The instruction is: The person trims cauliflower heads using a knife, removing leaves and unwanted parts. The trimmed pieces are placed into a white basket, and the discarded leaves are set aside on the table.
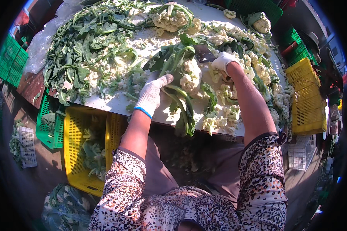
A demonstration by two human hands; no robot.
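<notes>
My left hand point(153, 91), in a white knit glove with a blue cuff edge, grips a leafy cauliflower head point(190, 75) by its stem side. Long green leaves point(173, 59) spread from the head, and some hang over the table's front edge. In my gloved right hand point(223, 61) is a cleaver-like knife with a broad dark blade point(204, 53). The blade is just above and right of the head; whether it touches the leaves I cannot tell. Cut cauliflower florets point(258, 68) lie heaped beside my right hand. Another whole cauliflower point(170, 20) rests at the far side.
Trimmed leaves point(84, 43) pile up on the left of the white table point(112, 102). Below its front left edge stand a yellow crate point(72, 150) with leaf scraps and a green crate point(59, 130). Yellow crates point(306, 98) are stacked at right. A plastic bag point(65, 209) of cauliflower sits lower left.
</notes>
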